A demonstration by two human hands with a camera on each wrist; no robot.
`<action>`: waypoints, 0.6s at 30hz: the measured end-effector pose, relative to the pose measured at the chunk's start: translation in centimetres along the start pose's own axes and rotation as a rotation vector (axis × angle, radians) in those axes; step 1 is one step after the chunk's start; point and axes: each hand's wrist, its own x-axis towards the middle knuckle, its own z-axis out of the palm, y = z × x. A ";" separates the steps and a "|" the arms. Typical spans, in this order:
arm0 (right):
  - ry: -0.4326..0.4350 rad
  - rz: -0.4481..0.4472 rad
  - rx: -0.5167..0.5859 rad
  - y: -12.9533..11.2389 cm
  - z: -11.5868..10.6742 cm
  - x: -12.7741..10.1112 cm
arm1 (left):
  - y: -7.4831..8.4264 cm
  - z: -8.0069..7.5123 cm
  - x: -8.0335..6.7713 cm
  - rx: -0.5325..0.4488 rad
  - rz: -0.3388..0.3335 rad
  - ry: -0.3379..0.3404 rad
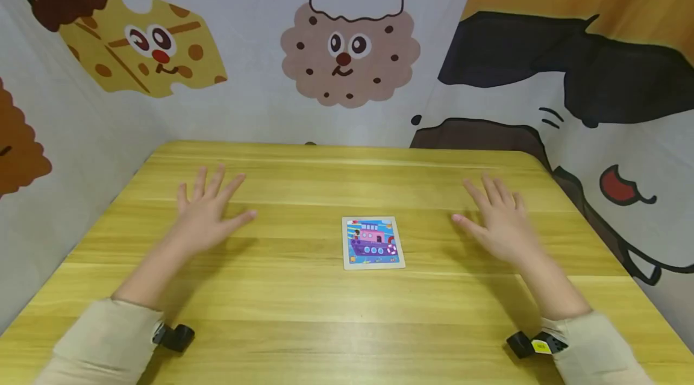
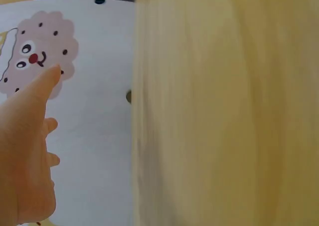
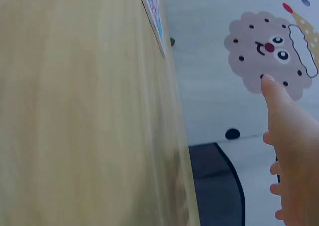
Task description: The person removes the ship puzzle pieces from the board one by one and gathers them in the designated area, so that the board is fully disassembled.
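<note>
A small square picture puzzle (image 1: 373,243) with a pale frame lies flat near the middle of the table; its picture is a purple and pink boat on blue water. To its left, my left hand (image 1: 205,216) hovers over the wood with fingers spread and nothing held. My right hand (image 1: 501,222) is held out on the other side, fingers also apart and holding nothing. Both hands stand well away from the puzzle. In the right wrist view, the puzzle's edge (image 3: 153,16) shows at the top beyond the bare wood.
The yellow wood-grain table (image 1: 358,325) reaches back to a white cloth wall (image 1: 249,114) printed with cartoon food faces. A black device (image 1: 176,337) is strapped at the left cuff, and a similar wrist device (image 1: 522,344) at the right.
</note>
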 end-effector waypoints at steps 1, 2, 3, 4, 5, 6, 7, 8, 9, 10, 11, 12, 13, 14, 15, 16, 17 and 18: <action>0.007 -0.010 0.006 -0.3 0.2 0.0 | 0.2 0.2 0.1 -0.018 0.009 0.010; 0.015 -0.021 0.016 -0.5 0.3 0.0 | 0.5 0.4 0.2 -0.037 0.019 0.022; 0.022 -0.032 0.021 -0.8 0.5 -0.1 | 0.7 0.7 0.2 -0.057 0.027 0.031; 0.029 -0.043 0.029 -1.1 0.7 -0.1 | 1.0 0.9 0.3 -0.077 0.035 0.041; 0.035 -0.055 0.038 -1.3 0.9 -0.1 | 1.2 1.2 0.4 -0.096 0.043 0.050; 0.038 -0.064 0.046 -1.6 1.1 -0.1 | 1.5 1.5 0.5 -0.114 0.049 0.054; 0.042 -0.073 0.053 -1.8 1.2 -0.2 | 1.7 1.8 0.6 -0.134 0.054 0.060; 0.043 -0.081 0.057 -2.0 1.4 -0.2 | 1.9 2.1 0.7 -0.153 0.061 0.065; 0.040 -0.088 0.064 -2.2 1.6 -0.2 | 2.2 2.3 0.7 -0.173 0.065 0.068; 0.036 -0.096 0.076 -2.5 1.8 -0.2 | 2.4 2.6 0.8 -0.190 0.068 0.074; 0.034 -0.102 0.089 -2.6 2.0 -0.3 | 2.6 2.9 0.9 -0.204 0.072 0.080; 0.032 -0.107 0.101 -2.8 2.2 -0.3 | 2.8 3.1 1.0 -0.219 0.078 0.087; 0.029 -0.115 0.115 -3.0 2.4 -0.3 | 3.0 3.3 1.0 -0.237 0.083 0.092; 0.025 -0.122 0.130 -3.2 2.5 -0.2 | 3.2 3.6 1.1 -0.254 0.091 0.097; 0.022 -0.129 0.146 -3.4 2.7 -0.2 | 3.5 3.8 1.2 -0.273 0.097 0.103; 0.021 -0.135 0.160 -3.6 2.9 -0.2 | 3.7 4.0 1.3 -0.289 0.103 0.109; 0.022 -0.144 0.172 -3.8 3.1 -0.1 | 3.9 4.3 1.4 -0.305 0.110 0.113; 0.019 -0.153 0.183 -4.0 3.3 0.0 | 4.2 4.5 1.5 -0.320 0.117 0.116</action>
